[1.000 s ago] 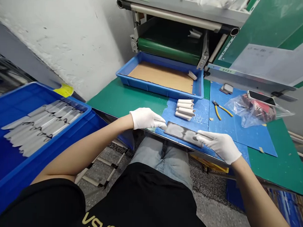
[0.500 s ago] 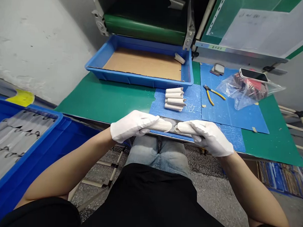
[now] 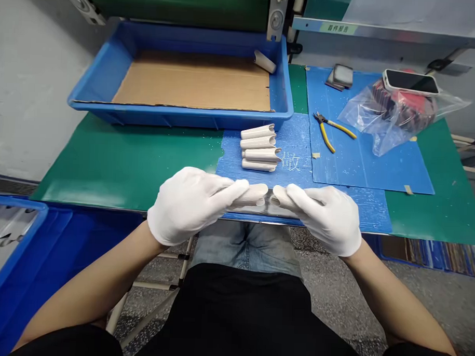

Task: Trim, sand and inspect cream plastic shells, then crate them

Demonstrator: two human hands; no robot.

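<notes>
White gloves cover both hands at the bench's front edge. My left hand (image 3: 195,205) is closed on a ribbed off-white plastic sleeve (image 3: 253,193), its curved, notched end pointing right. Facing it, my right hand (image 3: 327,217) grips a similar sleeve (image 3: 281,196), notched end to the left. A small gap separates the two ends. A grey metallic strip (image 3: 270,214) lies below them along the edge. Just beyond, several like sleeves (image 3: 259,143) lie in a stacked row on the blue sheet (image 3: 296,127). The fingers hide the outer ends of the held pieces.
A blue tray (image 3: 177,113) lined with cardboard (image 3: 197,83) holds one sleeve (image 3: 265,61) beneath a green roller (image 3: 177,7). To the right lie yellow-handled cutters (image 3: 332,130), a phone (image 3: 410,82) on a plastic bag (image 3: 383,134), and small square pieces (image 3: 342,76). A blue bin (image 3: 33,233) stands left.
The camera view has tilted down and closer to the bench. Both hands still hold their sleeves end to end, turned slightly, with the notched ends closer together.
</notes>
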